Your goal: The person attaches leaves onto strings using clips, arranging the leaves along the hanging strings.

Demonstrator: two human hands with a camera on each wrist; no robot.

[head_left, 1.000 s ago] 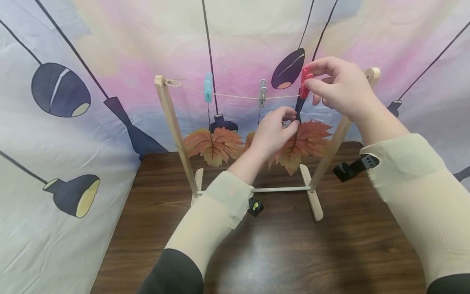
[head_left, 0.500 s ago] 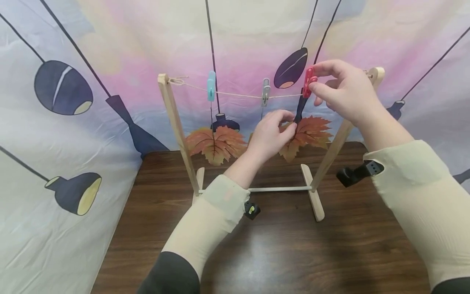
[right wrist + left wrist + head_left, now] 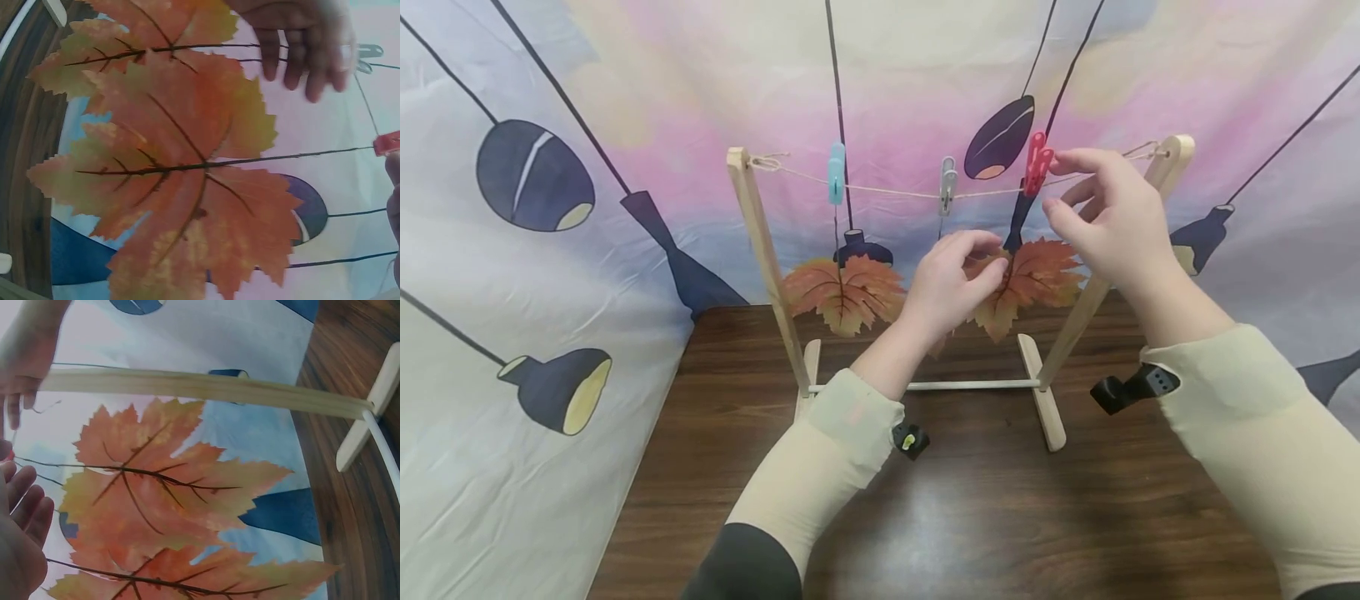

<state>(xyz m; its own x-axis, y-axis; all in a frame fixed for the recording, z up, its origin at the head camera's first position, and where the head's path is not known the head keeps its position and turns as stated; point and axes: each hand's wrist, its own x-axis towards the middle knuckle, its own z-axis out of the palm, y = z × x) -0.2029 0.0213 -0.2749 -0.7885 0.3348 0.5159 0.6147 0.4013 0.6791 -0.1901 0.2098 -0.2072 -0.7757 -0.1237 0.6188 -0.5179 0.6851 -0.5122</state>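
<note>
A red clothespin (image 3: 1037, 167) sits on the string (image 3: 895, 194) and bears an orange maple leaf (image 3: 1041, 271) by its dark stem. My right hand (image 3: 1105, 208) is just right of this clothespin, index finger and thumb spread apart, fingertips right beside it. My left hand (image 3: 951, 279) hovers lower, between the middle of the string and the leaf, fingers loosely bent and holding nothing. In the right wrist view the leaf (image 3: 206, 162) hangs from the red clothespin (image 3: 387, 144). A second leaf (image 3: 842, 292) hangs from a light blue clothespin (image 3: 837, 175) at left.
A grey clothespin (image 3: 947, 185) is clipped mid-string, its leaf mostly behind my left hand. The string spans two wooden posts (image 3: 767, 258) on feet, joined by a white rod (image 3: 970, 386). The frame stands on a brown wooden table (image 3: 1000, 500) before a printed cloth (image 3: 685, 100).
My right hand has let go of the red clothespin and drawn slightly down and right. The clothespin stays on the string. My left hand has barely moved.
</note>
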